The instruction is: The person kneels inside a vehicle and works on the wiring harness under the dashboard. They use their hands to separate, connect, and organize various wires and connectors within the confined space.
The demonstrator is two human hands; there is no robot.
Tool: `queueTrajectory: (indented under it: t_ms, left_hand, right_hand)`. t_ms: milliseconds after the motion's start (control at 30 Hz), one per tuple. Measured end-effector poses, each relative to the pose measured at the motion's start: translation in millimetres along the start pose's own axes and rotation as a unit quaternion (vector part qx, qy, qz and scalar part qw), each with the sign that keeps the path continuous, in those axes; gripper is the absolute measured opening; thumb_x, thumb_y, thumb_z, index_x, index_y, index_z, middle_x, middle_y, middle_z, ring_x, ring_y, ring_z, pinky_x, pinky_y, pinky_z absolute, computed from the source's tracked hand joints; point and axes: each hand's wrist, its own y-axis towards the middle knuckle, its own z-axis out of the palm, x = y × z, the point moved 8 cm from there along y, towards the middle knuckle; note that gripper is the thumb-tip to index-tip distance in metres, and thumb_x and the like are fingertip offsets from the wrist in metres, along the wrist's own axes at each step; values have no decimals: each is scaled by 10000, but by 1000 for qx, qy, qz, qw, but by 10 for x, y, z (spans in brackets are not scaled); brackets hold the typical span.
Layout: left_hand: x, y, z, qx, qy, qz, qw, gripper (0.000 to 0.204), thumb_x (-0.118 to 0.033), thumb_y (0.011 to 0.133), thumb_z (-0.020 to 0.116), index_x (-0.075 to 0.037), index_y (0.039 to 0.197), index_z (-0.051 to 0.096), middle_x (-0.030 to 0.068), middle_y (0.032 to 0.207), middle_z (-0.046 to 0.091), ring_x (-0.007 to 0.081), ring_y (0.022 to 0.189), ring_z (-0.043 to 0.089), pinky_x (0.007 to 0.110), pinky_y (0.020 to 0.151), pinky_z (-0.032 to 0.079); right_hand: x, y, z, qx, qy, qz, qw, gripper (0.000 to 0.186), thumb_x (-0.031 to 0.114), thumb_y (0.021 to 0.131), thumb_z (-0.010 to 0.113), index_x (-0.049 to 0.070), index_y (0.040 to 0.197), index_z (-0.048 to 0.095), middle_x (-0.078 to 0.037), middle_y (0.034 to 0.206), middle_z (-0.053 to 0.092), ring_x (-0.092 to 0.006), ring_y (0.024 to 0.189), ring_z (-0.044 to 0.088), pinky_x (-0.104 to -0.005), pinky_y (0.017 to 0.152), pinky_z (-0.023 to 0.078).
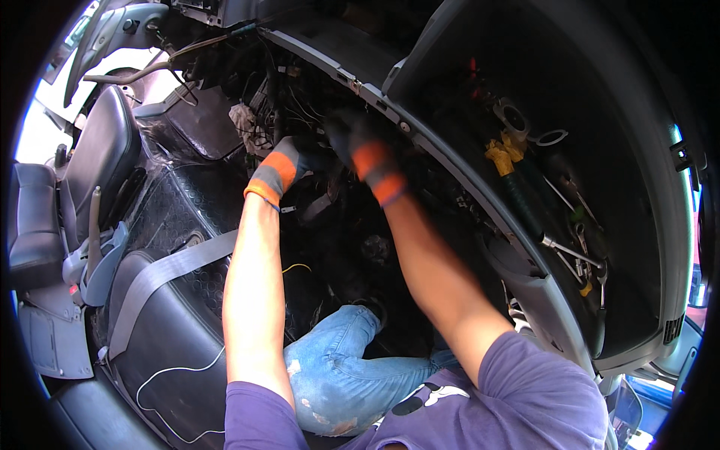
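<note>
Both my hands reach into the dark, opened-up space beneath the dashboard of a vehicle, in grey gloves with orange bands. My left hand is beside a tangle of loose wires and a crumpled whitish cloth or paper. Its fingers dip into shadow, so their grip is hidden. To its right, my right hand is smeared by motion near the dashboard's lower edge. What it touches cannot be made out. A thin yellow wire hangs below my left wrist.
On the dashboard top at right lie several wrenches and ratchets and a yellow-wrapped tool. Black seats, a grey seat belt, a handbrake lever and a white cord are at left. My jeans-clad leg is below.
</note>
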Motion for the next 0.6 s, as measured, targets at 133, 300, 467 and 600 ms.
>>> queueTrajectory:
  t_ms: [133, 300, 467, 600]
  left_hand:
    - [357, -3, 267, -20, -102, -174, 979, 231, -41, 754, 672, -120, 970, 702, 65, 919, 691, 254, 830, 656, 329, 704, 543]
    - [620, -298, 433, -29, -130, -230, 964, 284, -30, 750, 682, -110, 1022, 698, 71, 946, 695, 242, 850, 663, 312, 740, 545]
    - [285, 137, 238, -19, -399, -347, 849, 359, 31, 741, 629, -111, 1060, 708, 89, 997, 693, 281, 905, 661, 325, 780, 544]
    - [80, -385, -146, -53, -46, -69, 995, 449, 117, 700, 613, -136, 1057, 718, 108, 1046, 697, 305, 901, 658, 320, 802, 546]
  right_hand:
    - [-93, 719, 841, 393, -364, -26, 844, 319, 333, 846, 654, 78, 1022, 728, -71, 968, 717, -176, 863, 632, -357, 809, 505]
    - [-385, 818, 1329, 512, -223, 45, 829, 333, 324, 805, 708, 67, 1015, 734, -58, 891, 695, -150, 756, 570, -359, 752, 503]
    - [-939, 1165, 667, 293, -95, -40, 950, 196, 241, 828, 701, 79, 938, 717, -47, 818, 669, -156, 695, 574, -349, 648, 487]
    - [-105, 158, 253, 141, 224, 149, 953, 254, 235, 840, 699, 101, 1051, 648, -39, 816, 654, -109, 648, 554, -277, 537, 427]
